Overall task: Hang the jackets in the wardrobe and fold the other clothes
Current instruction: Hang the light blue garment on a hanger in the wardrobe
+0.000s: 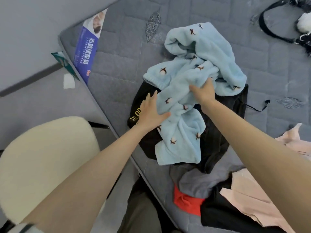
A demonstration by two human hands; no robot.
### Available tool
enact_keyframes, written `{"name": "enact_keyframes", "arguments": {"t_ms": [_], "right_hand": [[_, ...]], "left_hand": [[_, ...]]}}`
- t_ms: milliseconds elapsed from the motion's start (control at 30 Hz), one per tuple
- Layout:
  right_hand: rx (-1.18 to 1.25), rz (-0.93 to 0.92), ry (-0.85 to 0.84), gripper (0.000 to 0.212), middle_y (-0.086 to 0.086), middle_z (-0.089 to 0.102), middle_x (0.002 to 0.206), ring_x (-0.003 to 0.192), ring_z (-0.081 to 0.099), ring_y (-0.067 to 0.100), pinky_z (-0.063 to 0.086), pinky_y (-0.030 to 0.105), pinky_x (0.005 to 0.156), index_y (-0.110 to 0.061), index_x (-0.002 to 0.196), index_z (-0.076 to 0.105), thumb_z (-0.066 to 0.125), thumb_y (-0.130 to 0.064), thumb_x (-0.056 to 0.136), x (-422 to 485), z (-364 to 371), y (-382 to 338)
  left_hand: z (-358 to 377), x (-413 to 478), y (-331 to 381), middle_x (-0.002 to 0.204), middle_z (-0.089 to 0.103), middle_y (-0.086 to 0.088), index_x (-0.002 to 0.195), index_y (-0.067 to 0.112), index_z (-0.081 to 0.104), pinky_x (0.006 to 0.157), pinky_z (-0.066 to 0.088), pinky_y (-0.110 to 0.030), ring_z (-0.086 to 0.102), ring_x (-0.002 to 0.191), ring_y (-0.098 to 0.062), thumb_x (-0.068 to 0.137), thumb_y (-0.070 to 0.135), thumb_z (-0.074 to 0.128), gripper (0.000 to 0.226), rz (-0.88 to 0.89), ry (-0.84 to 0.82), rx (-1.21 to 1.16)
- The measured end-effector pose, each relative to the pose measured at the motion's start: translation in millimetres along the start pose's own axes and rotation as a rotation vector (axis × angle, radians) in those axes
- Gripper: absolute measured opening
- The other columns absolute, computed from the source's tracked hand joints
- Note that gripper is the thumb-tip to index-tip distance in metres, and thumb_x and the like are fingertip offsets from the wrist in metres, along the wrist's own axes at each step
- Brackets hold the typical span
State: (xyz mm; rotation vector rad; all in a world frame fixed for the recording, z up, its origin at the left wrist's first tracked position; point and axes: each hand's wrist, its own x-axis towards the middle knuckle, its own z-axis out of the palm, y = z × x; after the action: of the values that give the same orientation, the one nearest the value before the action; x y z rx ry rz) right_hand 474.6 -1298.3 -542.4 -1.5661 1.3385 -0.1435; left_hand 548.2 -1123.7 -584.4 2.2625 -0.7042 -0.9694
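Light-blue fleece garment w/ small brown-and-white motifs (pixel 185 142) lies crumpled on grey quilted mattress (pixel 117 56), approx centre of view, draped over black garment w/ yellow lettering (pixel 217 140).

L hand (pixel 151 113): fingers straight, slightly apart, palm down. It rests flat on the fleece's left edge where that meets the black garment.

R hand (pixel 204 93): fingers curled into a bunch of fleece and gripping it; fingertips buried in fabric.

Nearer the person: grey garment (pixel 198 180), red cloth (pixel 185 200), pale pink garment (pixel 244 200) in a loose heap.

Cream padded chair (pixel 42 157) sits beside the mattress edge, lower left.
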Motion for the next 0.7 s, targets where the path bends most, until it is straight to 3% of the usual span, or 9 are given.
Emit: {"name": "enact_keyframes", "arguments": {"t_ms": [33,100,200,267,400,500,600,700], "right_hand": [[-0.008,-0.032,0.013,0.015,-0.007,0.054,0.093,0.085,0.051,0.011,0.044,0.023,0.069,-0.022,0.102,0.050,0.056,-0.016,0.089,-1,-1,2],[0.007,-0.043,0.015,0.014,-0.007,0.051,0.080,0.072,0.047,0.008,0.041,0.020,0.060,-0.022,0.085,0.049,0.049,-0.009,0.087,-12,-4,11],[-0.033,-0.023,-0.005,0.014,-0.004,0.055,0.081,0.071,0.049,0.010,0.045,0.024,0.065,-0.018,0.092,0.055,0.045,-0.009,0.085,-42,-16,34],[-0.088,-0.033,-0.055,0.022,-0.006,0.059,0.085,0.076,0.053,0.011,0.047,0.027,0.068,-0.020,0.102,0.058,0.045,-0.012,0.087,-66,-24,50],[-0.222,-0.028,-0.140,0.032,-0.003,0.064,0.099,0.089,0.059,0.017,0.049,0.033,0.076,-0.021,0.118,0.059,0.049,-0.014,0.089,-116,-37,83],[-0.399,-0.015,-0.248,0.028,0.001,0.067,0.092,0.087,0.063,0.023,0.047,0.031,0.073,-0.020,0.112,0.062,0.052,-0.015,0.087,-151,-40,106],[-0.566,0.035,-0.433,0.024,0.004,0.067,0.092,0.093,0.063,0.026,0.044,0.029,0.072,-0.016,0.108,0.065,0.055,-0.015,0.086,-177,-41,121],[-0.721,-0.008,-0.441,0.013,0.009,0.060,0.098,0.100,0.058,0.031,0.046,0.033,0.075,-0.012,0.096,0.056,0.057,-0.016,0.084,-183,-38,119]], "left_hand": [[2,6,2,0.158,0.018,-0.008,0.152,0.015,0.007,0.118,0.014,-0.043,0.013,0.145,-0.024,0.080,0.044,0.071,0.101,-0.014,-0.028,-0.030],[5,8,1,0.148,0.037,-0.002,0.152,0.022,0.009,0.112,0.027,-0.045,0.033,0.137,-0.022,0.080,0.039,0.072,0.097,-0.043,-0.099,-0.124],[10,-13,-10,0.129,0.055,0.000,0.148,0.032,0.027,0.103,0.037,-0.046,0.051,0.121,-0.021,0.091,0.027,0.057,0.065,-0.002,-0.194,-0.030],[19,-39,-21,0.132,0.056,-0.002,0.142,0.029,0.040,0.103,0.037,-0.044,0.049,0.121,-0.023,0.096,0.023,0.049,0.048,0.018,-0.227,0.066],[37,-99,-36,0.128,0.056,-0.002,0.139,0.032,0.044,0.090,0.037,-0.034,0.041,0.113,-0.024,0.097,0.017,0.041,0.045,0.000,-0.287,0.097],[46,-138,-46,0.123,0.057,-0.002,0.137,0.035,0.045,0.088,0.036,-0.034,0.041,0.111,-0.025,0.094,0.015,0.040,0.048,-0.048,-0.349,0.143],[53,-171,-55,0.131,0.054,0.002,0.138,0.038,0.042,0.090,0.037,-0.037,0.042,0.116,-0.027,0.092,0.014,0.040,0.052,-0.119,-0.465,0.234],[49,-182,-59,0.130,0.051,-0.001,0.141,0.038,0.038,0.097,0.040,-0.041,0.044,0.119,-0.030,0.093,0.013,0.040,0.055,-0.169,-0.524,0.179]]}}
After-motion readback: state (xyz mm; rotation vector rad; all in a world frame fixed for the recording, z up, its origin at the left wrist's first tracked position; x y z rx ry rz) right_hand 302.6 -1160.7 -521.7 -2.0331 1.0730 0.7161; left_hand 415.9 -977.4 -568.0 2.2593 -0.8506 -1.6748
